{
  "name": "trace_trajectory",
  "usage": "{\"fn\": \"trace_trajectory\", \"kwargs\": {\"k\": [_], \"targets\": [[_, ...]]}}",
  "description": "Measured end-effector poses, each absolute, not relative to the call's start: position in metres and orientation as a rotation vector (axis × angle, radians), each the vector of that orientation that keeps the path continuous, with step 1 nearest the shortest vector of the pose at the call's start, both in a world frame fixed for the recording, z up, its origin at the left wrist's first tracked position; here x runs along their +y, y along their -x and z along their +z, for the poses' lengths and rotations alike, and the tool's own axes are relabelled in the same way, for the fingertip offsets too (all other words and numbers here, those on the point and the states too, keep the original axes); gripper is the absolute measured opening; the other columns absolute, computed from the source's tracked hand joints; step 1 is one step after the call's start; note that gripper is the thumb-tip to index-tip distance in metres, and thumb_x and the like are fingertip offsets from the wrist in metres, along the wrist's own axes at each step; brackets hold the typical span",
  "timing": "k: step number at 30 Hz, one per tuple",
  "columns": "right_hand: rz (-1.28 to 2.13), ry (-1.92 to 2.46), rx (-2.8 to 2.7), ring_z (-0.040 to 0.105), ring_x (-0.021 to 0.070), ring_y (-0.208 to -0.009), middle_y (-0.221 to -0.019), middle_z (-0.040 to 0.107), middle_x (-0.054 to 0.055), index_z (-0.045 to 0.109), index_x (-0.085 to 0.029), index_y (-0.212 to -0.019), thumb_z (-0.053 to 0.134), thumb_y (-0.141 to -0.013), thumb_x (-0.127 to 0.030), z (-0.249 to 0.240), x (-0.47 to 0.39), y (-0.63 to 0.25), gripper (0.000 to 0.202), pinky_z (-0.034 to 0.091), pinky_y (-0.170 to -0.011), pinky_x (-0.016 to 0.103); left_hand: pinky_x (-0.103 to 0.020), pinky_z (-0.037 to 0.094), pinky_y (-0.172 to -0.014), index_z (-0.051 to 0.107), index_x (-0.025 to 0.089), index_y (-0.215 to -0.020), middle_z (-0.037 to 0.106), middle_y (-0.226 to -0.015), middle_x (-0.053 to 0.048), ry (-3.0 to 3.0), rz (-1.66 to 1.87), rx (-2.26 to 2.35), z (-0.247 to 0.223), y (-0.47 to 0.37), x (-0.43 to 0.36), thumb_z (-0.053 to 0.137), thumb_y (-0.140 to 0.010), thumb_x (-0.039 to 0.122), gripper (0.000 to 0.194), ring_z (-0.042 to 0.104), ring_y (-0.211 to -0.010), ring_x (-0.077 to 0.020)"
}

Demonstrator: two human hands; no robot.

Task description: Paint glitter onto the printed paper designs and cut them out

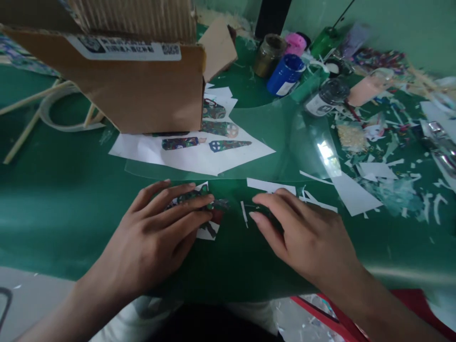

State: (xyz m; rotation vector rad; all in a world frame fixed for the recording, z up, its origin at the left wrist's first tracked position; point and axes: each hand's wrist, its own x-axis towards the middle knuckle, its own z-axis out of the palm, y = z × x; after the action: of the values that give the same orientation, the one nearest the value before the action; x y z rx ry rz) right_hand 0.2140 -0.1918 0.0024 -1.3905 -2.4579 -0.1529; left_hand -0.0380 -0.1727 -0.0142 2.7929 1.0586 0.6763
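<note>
My left hand (160, 228) lies with its fingers spread over a small printed picture piece (208, 230) on white paper, pressing it to the green table (107, 199). To the right, my right hand (299, 223) hovers at the tabletop, thumb and index finger curved toward each other with a gap between the tips. A thin dark line shows near those fingertips; what it is I cannot make out. A narrow white paper strip (244, 214) lies just left of them. Beyond the hands is a white sheet (192, 161) with patterned cut-out shapes, partly on a clear plastic sheet (288, 128).
A cardboard box (153, 90) stands at the back left, beside a tape roll (46, 114) and wooden sticks (24, 130). Paint jars, including a blue one (286, 73), stand at the back right. Paper scraps (356, 192) and metal scissors (441, 142) lie at the right.
</note>
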Motion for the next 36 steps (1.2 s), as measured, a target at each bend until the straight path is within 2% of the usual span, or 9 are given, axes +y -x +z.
{"fn": "trace_trajectory", "kwargs": {"k": [3, 6, 18, 30, 36], "targets": [[0.015, 1.329, -2.410, 0.053, 0.0076, -0.054, -0.075, 0.064, 0.002, 0.063, -0.014, -0.088, 0.052, -0.094, -0.019, 0.001, -0.194, -0.201, 0.014, 0.035, -0.046, 0.021, -0.045, 0.049, -0.087, 0.064, 0.025, -0.116, 0.070, -0.121, 0.002, -2.788, 0.706, 1.100, -0.017, 0.034, -0.176, 0.054, -0.093, 0.015, 0.027, 0.064, -0.111, -0.0239], [0.053, 1.329, -2.367, 0.052, 0.0072, -0.052, -0.078, 0.064, 0.002, 0.065, -0.015, -0.091, 0.054, -0.092, -0.016, -0.004, -0.199, -0.188, 0.011, 0.035, -0.044, 0.021, -0.039, 0.051, -0.082, 0.065, 0.023, -0.113, 0.072, -0.116, 0.000, -2.754, 0.748, 1.139, -0.017, 0.033, -0.179, 0.057, -0.091, 0.015, 0.025, 0.065, -0.109, -0.0221], [-0.059, 1.415, -2.315, 0.055, 0.0068, -0.054, -0.080, 0.066, 0.001, 0.071, -0.018, -0.106, 0.057, -0.091, -0.014, -0.010, -0.209, -0.176, 0.021, 0.036, -0.047, 0.021, -0.040, 0.053, -0.094, 0.066, 0.023, -0.097, 0.073, -0.114, 0.000, -2.672, 0.897, 1.255, -0.024, 0.027, -0.195, 0.065, -0.084, 0.013, 0.016, 0.064, -0.114, -0.0225], [-0.133, 1.430, -2.336, 0.053, 0.0076, -0.052, -0.076, 0.066, -0.001, 0.073, -0.019, -0.102, 0.059, -0.089, -0.014, -0.008, -0.210, -0.174, 0.020, 0.036, -0.047, 0.022, -0.038, 0.054, -0.095, 0.064, 0.022, -0.087, 0.074, -0.110, 0.000, -2.619, 0.923, 1.263, -0.022, 0.027, -0.196, 0.068, -0.081, 0.012, 0.012, 0.066, -0.111, -0.0209], [-0.179, 1.442, -2.394, 0.052, 0.0080, -0.052, -0.078, 0.067, 0.000, 0.072, -0.019, -0.108, 0.057, -0.090, -0.014, -0.007, -0.212, -0.173, 0.023, 0.036, -0.047, 0.023, -0.038, 0.053, -0.094, 0.064, 0.023, -0.087, 0.074, -0.110, 0.001, -2.625, 0.924, 1.273, -0.023, 0.027, -0.196, 0.067, -0.082, 0.013, 0.012, 0.066, -0.111, -0.0206]]}}
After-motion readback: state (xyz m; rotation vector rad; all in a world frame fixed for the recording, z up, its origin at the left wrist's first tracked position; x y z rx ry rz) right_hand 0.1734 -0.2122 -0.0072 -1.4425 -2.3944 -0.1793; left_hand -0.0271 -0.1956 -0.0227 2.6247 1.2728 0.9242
